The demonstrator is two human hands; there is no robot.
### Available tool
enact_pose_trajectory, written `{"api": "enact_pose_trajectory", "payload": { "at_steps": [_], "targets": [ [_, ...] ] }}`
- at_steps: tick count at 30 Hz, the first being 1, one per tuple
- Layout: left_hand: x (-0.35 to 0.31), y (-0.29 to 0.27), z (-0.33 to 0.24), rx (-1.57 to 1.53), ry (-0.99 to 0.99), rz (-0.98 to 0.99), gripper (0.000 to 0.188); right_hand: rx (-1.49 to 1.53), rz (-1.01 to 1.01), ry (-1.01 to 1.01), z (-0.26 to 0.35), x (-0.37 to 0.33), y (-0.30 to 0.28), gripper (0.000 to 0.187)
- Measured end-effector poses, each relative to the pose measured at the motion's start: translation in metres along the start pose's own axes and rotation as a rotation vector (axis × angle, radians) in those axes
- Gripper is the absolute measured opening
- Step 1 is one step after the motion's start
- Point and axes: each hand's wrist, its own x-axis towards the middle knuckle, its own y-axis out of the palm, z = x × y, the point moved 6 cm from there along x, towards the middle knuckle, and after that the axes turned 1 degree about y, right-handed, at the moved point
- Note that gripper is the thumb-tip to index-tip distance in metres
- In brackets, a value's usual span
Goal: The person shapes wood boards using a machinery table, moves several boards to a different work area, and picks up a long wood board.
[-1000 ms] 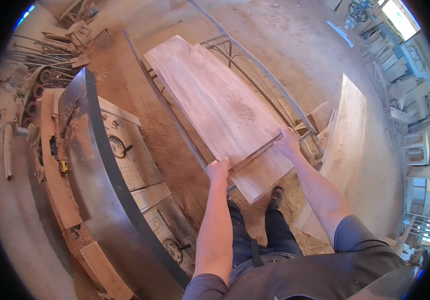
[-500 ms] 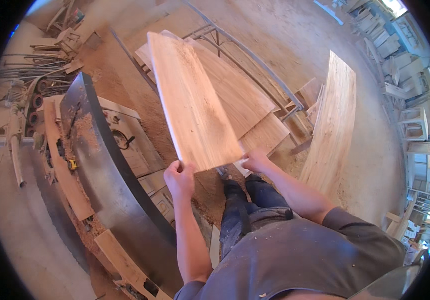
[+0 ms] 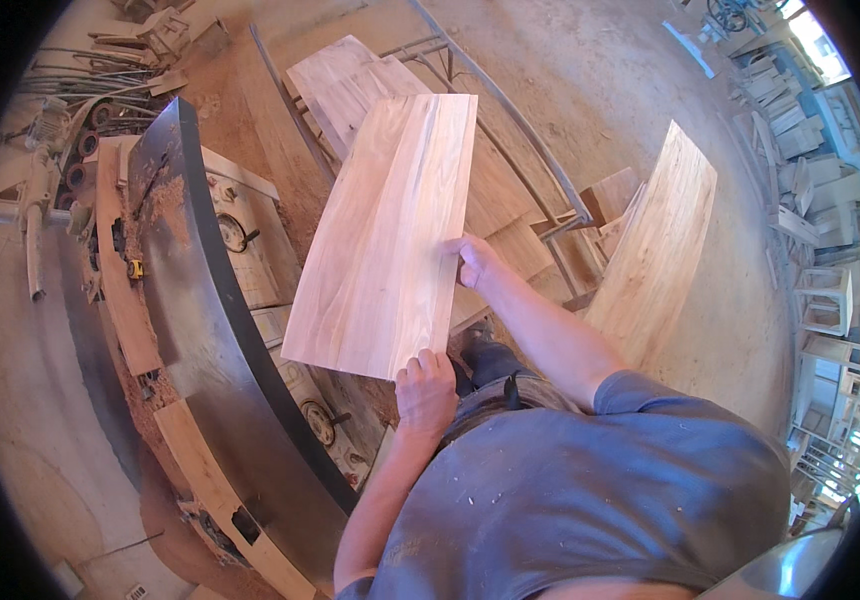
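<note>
A wide, pale wooden board (image 3: 375,240) is held up in front of me, its broad face turned toward me and its far end over a metal rack. Near its lower right corner, my left hand (image 3: 424,392) is closed on the bottom edge. Farther up, my right hand (image 3: 477,262) grips the long right edge, with some fingers hidden behind the board. Beneath and beyond it, more wooden boards (image 3: 335,85) lie on the metal rack (image 3: 510,110), partly covered by the held one.
To my left stands a woodworking machine with a dark metal table (image 3: 200,300), sawdust on it, and a handwheel (image 3: 234,234) on its side. A long board (image 3: 655,245) leans at my right. Wood pieces and stool-like frames (image 3: 823,300) line the far right.
The held board has turned, its far end swinging right and its near end left. My right hand has moved up to its long edge; my left hand has shifted right along the bottom.
</note>
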Motion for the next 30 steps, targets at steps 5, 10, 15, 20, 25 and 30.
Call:
{"api": "enact_pose_trajectory", "payload": {
  "at_steps": [5,10,15,20,25,30],
  "targets": [
    [-0.033,-0.004,0.015,-0.283,-0.126,0.092,0.021,0.035,0.065,-0.031,-0.036,-0.026,0.009,0.049],
    [-0.048,0.009,0.036,-0.465,-0.099,0.034,0.021,-0.001,0.13,-0.114,-0.027,-0.053,0.037,0.051],
    [-0.04,0.006,0.084,-0.909,-0.182,0.057,0.017,-0.137,0.229,-0.245,-0.001,-0.063,0.103,0.049],
    [-0.045,-0.116,0.207,-0.27,-0.389,-0.947,0.041,-0.277,0.347,-0.323,0.045,-0.089,0.19,0.049],
    [-0.049,-0.151,0.335,-0.929,-0.667,-0.972,0.04,-0.419,0.533,-0.295,0.044,-0.086,0.261,0.049],
    [-0.067,-0.137,0.386,-1.245,-0.876,-1.126,0.043,-0.691,0.436,-0.48,0.059,-0.078,0.307,0.051]
  ]
}}
